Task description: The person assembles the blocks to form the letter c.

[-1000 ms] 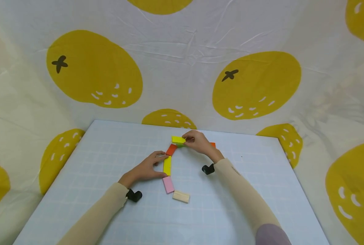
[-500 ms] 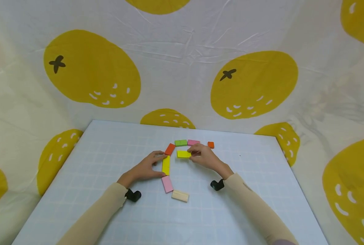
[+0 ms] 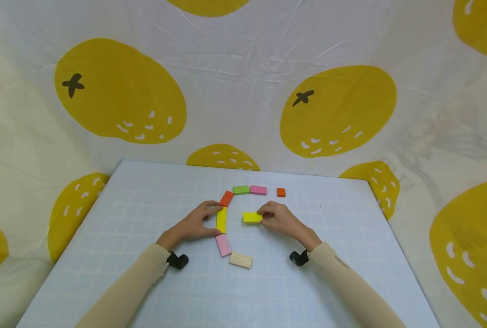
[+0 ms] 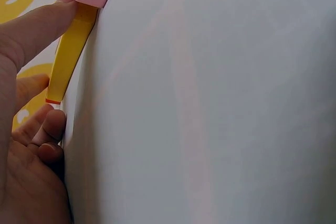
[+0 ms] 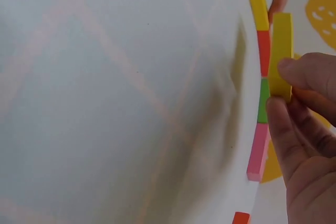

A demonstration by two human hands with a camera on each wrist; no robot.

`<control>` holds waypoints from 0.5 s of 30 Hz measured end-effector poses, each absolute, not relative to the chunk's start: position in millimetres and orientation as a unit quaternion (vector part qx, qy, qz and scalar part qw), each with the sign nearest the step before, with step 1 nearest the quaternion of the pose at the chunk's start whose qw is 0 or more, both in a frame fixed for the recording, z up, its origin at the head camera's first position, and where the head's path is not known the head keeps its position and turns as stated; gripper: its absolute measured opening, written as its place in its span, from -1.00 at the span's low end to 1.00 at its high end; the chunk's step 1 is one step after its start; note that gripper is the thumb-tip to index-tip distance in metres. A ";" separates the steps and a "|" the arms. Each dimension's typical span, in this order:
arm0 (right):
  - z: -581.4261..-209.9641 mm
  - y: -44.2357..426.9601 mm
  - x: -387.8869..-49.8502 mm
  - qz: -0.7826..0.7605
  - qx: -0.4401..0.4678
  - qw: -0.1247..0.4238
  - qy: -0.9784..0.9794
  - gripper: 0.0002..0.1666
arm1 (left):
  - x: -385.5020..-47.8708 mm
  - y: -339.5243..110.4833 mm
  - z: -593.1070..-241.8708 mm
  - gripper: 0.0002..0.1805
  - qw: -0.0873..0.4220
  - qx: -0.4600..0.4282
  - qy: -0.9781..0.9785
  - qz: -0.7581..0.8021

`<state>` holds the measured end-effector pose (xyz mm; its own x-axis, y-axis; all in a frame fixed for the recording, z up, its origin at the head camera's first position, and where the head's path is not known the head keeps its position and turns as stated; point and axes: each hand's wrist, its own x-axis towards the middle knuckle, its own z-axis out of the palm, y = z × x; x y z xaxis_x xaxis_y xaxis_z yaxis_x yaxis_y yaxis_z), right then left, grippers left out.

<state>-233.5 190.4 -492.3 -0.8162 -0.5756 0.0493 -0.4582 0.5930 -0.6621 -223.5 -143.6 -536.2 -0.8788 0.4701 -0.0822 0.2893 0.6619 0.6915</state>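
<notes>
In the head view a curved row of blocks lies on the table. My left hand (image 3: 193, 223) spans a yellow block (image 3: 221, 220) in this row, thumb at its near end and a finger at its far end. A second yellow block (image 3: 250, 218) is pinched by its right end between the thumb and fingers of my right hand (image 3: 283, 220). The right wrist view shows this block (image 5: 282, 40) raised off the surface. Beyond the left hand's block come an orange-red block (image 3: 226, 198), a green block (image 3: 241, 190) and a pink block (image 3: 258, 190).
Nearer than the left hand's block lie another pink block (image 3: 223, 245) and a plain wooden block (image 3: 240, 260). A small orange block (image 3: 281, 192) sits apart at the far right. Behind the pale checked table (image 3: 165, 291) hangs a fruit-print cloth (image 3: 235, 105).
My right hand has drawn the yellow block back from above the green block, toward me and slightly right, uncovering the far pink block. The left hand has stayed in place.
</notes>
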 end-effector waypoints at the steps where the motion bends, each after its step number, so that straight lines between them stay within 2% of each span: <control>1: -493.0 191.5 -232.1 -0.346 -0.290 0.084 0.889 -0.70 | -223.4 -143.5 -536.1 -0.10 0.127 0.210 0.903 0.352; 15: -505.8 198.1 -220.1 -0.346 -0.248 0.079 0.901 -0.71 | -223.8 -143.2 -536.5 -0.10 0.123 0.207 0.906 0.349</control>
